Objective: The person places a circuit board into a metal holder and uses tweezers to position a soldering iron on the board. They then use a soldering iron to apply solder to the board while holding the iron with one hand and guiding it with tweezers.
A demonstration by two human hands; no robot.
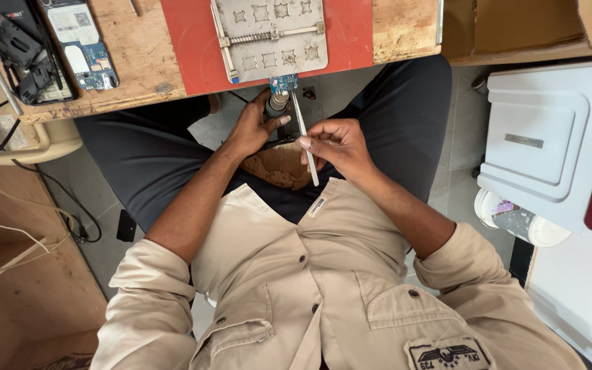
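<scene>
I look down at my lap from above, seated at a wooden bench [138, 62]. My left hand [251, 127] grips a small grey cylindrical tool [277, 104] whose tip meets a little blue circuit board [283, 83] at the bench's edge. My right hand [337, 145] pinches a thin white stick-like tool [303, 133] that slants up towards the same board. Just beyond the board, a metal holder plate [268, 34] with a spring bar lies on a red mat [193, 41].
A phone board [80, 44] and black tools [15, 51] lie at the bench's left end, with cables [8, 185] trailing down. A white box [549, 137] and a clear plastic container [515, 219] sit to my right. A small dark object [126, 225] lies on the floor.
</scene>
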